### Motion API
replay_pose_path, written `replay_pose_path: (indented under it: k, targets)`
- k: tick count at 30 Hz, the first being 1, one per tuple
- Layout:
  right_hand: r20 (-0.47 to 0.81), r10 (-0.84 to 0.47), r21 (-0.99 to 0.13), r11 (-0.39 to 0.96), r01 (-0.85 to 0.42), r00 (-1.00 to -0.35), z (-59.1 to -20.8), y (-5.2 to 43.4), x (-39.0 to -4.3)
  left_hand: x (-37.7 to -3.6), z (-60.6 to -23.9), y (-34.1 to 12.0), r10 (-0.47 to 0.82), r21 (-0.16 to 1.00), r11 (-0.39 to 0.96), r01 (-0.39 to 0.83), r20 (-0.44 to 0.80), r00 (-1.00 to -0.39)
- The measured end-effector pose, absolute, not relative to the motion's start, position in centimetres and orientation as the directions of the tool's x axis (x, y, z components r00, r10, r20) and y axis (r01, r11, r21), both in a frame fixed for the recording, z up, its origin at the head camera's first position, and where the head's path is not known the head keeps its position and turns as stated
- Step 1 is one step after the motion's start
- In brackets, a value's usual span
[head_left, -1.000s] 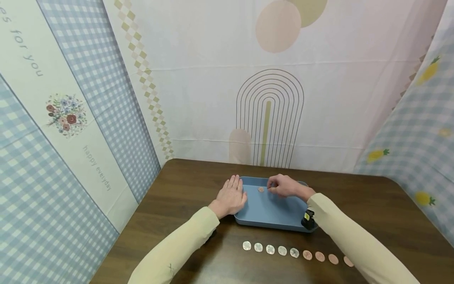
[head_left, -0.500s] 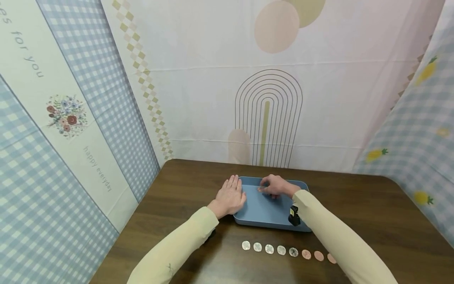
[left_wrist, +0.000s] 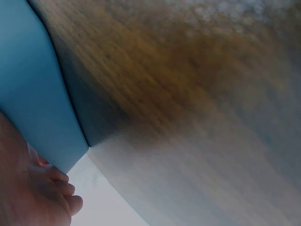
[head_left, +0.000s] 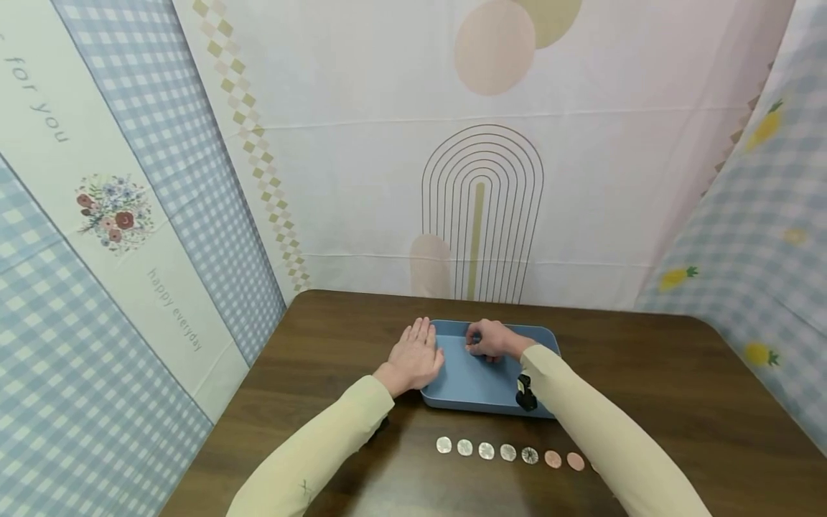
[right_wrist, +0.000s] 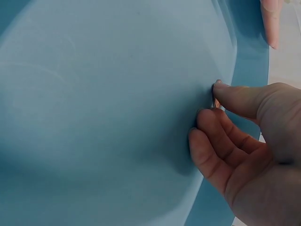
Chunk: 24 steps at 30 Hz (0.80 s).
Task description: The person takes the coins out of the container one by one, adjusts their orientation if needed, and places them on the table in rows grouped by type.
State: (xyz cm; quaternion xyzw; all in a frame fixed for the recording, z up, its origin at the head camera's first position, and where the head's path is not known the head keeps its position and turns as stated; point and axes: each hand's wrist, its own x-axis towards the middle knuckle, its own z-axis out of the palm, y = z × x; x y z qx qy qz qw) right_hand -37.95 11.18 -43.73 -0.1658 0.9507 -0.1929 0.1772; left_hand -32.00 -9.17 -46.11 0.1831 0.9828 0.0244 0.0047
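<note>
In the right wrist view a copper-coloured coin [right_wrist: 217, 96] stands on edge inside the blue tray [head_left: 461, 380]. The thumb and fingers of my right hand [head_left: 489, 340] pinch it, low over the tray floor towards the far side. My left hand [head_left: 413, 357] rests with straight fingers along the tray's left rim. From the left wrist, the tray's outer wall [left_wrist: 42, 94] shows beside the curved edge of that hand [left_wrist: 28, 188].
In front of the tray, a row of coins lies on the brown table [head_left: 342, 345]: several silver ones [head_left: 487, 451], then copper ones [head_left: 553, 459]. My right sleeve [head_left: 601, 424] covers the row's right end. A patterned cloth [head_left: 362, 194] hangs behind the table.
My right hand has moved left across the tray to the coin lying there and now pinches it, tilted up. The right sleeve covers more of the coin row. The left hand stays put.
</note>
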Motion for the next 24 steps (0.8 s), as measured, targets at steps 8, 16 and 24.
replay_pose_path:
  k: [8, 16, 24]
  targets:
    - [-0.296, -0.380, -0.416, 0.877, -0.240, -0.876, -43.1, 10.6, -37.2, -31.9, -46.2, -9.3, 0.363, 0.050, 0.930, 0.363, 0.004, -0.932]
    - [-0.276, -0.417, -0.451, 0.852, -0.266, -0.866, -42.7, 10.6, -37.1, -32.2, -45.9, -8.9, 0.359, 0.049, 0.932, 0.359, -0.006, -0.933]
    - [-0.242, -0.464, -0.512, 0.807, -0.294, -0.852, -41.7, 11.6, -37.0, -32.5, -45.9, -8.7, 0.344, 0.053, 0.938, 0.343, -0.007, -0.939]
